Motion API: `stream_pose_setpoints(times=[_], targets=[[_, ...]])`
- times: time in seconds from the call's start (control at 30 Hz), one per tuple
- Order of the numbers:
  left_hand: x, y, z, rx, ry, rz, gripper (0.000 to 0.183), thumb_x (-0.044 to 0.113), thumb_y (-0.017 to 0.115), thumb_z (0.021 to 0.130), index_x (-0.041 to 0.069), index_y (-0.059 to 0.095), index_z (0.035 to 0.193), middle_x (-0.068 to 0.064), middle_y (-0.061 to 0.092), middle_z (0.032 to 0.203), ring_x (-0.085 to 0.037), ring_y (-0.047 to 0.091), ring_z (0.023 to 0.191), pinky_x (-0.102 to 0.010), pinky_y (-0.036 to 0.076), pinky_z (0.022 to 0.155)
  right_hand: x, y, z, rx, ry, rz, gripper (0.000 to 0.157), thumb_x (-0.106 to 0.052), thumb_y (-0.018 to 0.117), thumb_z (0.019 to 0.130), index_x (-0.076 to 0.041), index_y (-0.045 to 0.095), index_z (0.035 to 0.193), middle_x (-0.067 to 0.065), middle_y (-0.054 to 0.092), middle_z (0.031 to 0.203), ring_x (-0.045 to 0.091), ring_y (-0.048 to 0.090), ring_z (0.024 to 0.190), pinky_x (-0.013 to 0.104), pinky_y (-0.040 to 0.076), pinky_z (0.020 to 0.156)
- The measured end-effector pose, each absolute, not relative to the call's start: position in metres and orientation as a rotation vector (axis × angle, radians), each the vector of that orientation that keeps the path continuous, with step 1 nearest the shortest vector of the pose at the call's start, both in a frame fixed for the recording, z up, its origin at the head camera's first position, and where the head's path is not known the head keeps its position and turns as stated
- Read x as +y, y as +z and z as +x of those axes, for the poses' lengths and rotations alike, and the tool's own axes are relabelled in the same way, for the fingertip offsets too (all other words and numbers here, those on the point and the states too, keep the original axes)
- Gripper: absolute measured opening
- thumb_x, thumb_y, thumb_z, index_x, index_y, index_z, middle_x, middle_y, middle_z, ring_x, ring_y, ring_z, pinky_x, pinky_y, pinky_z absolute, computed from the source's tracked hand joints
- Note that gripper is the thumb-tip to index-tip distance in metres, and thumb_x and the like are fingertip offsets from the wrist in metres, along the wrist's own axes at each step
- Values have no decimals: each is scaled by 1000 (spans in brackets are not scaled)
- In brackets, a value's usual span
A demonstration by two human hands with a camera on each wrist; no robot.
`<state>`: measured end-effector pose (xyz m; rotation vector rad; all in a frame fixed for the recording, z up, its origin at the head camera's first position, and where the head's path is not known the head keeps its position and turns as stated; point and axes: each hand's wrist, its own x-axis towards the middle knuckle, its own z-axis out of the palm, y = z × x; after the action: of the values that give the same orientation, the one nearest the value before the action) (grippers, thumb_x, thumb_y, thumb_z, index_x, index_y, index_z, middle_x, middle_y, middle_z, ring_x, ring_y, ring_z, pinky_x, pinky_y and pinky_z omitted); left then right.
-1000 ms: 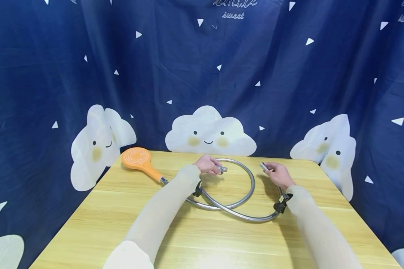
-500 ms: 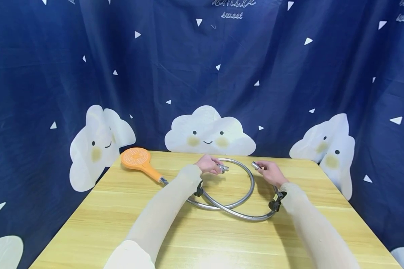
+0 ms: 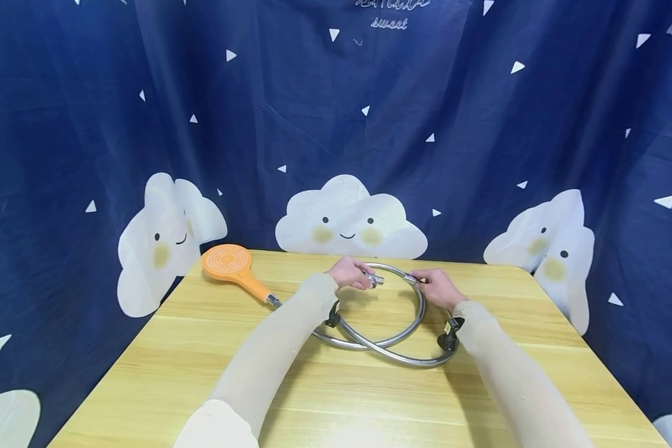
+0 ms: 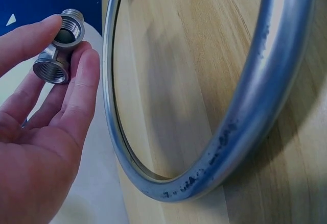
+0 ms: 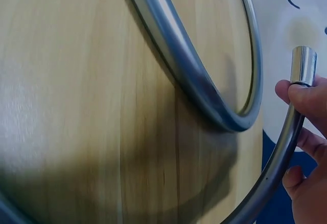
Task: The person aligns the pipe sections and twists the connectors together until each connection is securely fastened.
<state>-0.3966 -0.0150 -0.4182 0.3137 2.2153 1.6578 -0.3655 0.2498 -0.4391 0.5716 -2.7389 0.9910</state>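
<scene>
My left hand (image 3: 349, 274) holds a small chrome tee fitting (image 4: 62, 55) between thumb and fingers; two threaded openings and a threaded end show in the left wrist view. My right hand (image 3: 438, 289) pinches a metal shower hose (image 5: 278, 155) just below its smooth cylindrical end nut (image 5: 304, 66). That nut points left toward the fitting, with a short gap between them. The rest of the hose loops over the table between my arms and crosses itself. Its other end joins the handle of an orange shower head (image 3: 226, 261), lying face up at the back left.
The wooden table (image 3: 336, 398) ends at a dark blue curtain (image 3: 313, 112) printed with clouds and triangles, hanging behind and on both sides. The hose loop lies close to both wrists, each wearing a black camera mount (image 3: 449, 334).
My right hand has moved left with the hose end, bringing it closer to the fitting. My left hand has shifted only slightly to the right. The shower head stays in place.
</scene>
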Motion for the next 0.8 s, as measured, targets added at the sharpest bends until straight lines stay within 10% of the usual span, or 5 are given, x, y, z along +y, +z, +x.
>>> stream_pose_setpoints(times=[0.8], targets=[[-4, -413, -390, 2073, 1763, 248, 42, -19, 70, 75, -6, 69, 115, -21, 74, 92, -27, 74, 74, -44, 61, 86, 228, -434, -368, -2797, 927, 702, 34, 6, 60, 91, 2, 70, 124, 23, 71, 118, 22, 58, 81, 28, 45, 64]])
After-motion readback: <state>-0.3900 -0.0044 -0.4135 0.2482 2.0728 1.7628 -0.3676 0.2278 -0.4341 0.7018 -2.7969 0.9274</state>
